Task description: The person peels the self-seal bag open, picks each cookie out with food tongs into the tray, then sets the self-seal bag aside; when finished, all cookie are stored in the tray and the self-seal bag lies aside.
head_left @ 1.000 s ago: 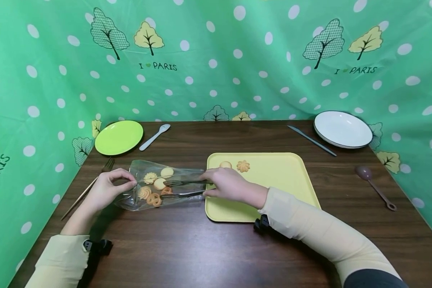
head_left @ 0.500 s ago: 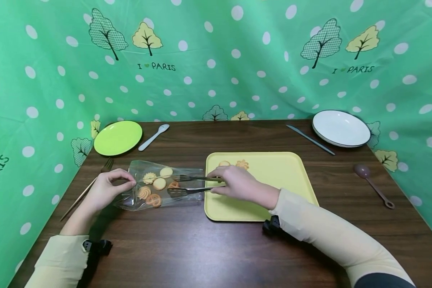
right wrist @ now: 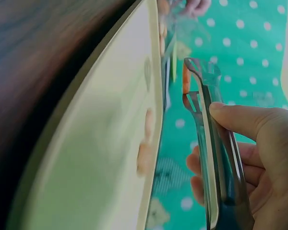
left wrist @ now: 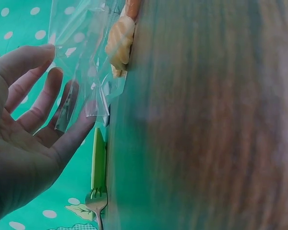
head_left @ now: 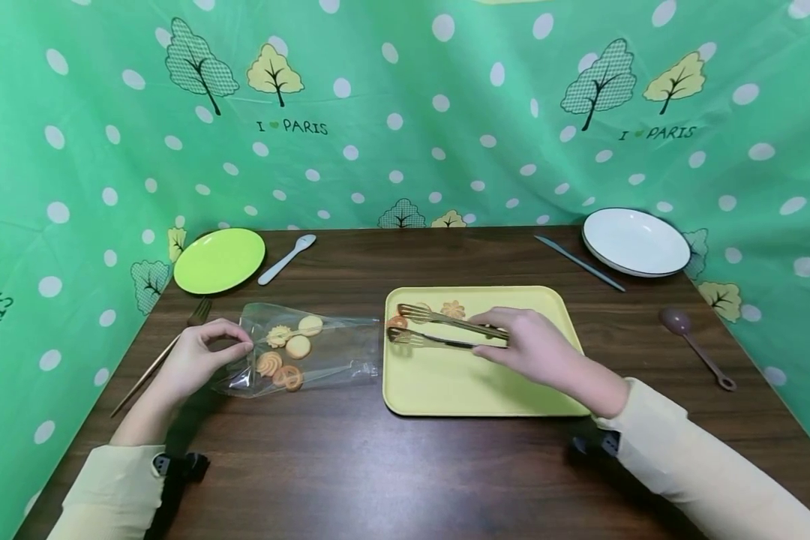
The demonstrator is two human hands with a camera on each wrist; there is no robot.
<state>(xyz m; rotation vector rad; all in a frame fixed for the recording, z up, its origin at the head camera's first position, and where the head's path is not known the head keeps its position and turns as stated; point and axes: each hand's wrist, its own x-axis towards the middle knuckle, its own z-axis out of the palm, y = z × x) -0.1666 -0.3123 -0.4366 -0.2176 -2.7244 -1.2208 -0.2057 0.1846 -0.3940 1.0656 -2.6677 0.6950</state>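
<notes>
My left hand (head_left: 199, 356) pinches the closed-looking left end of a clear plastic bag (head_left: 351, 345) lying on the table. Inside the bag are several cookies (head_left: 298, 346), one of them pretzel-shaped. My right hand (head_left: 533, 349) grips metal tongs (head_left: 439, 316) above a yellow tray (head_left: 486, 394). Between the tongs' tips is an orange-brown cookie (right wrist: 186, 79), seen edge-on in the right wrist view and held above the tray's left side. A flower-shaped cookie (head_left: 454, 310) lies on the tray's far part; another beside it is partly hidden by the tongs.
At the back left are a green plate (head_left: 220, 260) and a pale spoon (head_left: 287, 259). A fork (head_left: 150, 373) lies beyond my left hand. Toward the right lie a blue-grey knife (head_left: 579, 263), a white dish (head_left: 637, 240) and a brown spoon (head_left: 698, 349).
My right hand has drawn the tongs rightward out of the bag to above the tray, bringing a pretzel-shaped cookie along. My left hand stays on the bag.
</notes>
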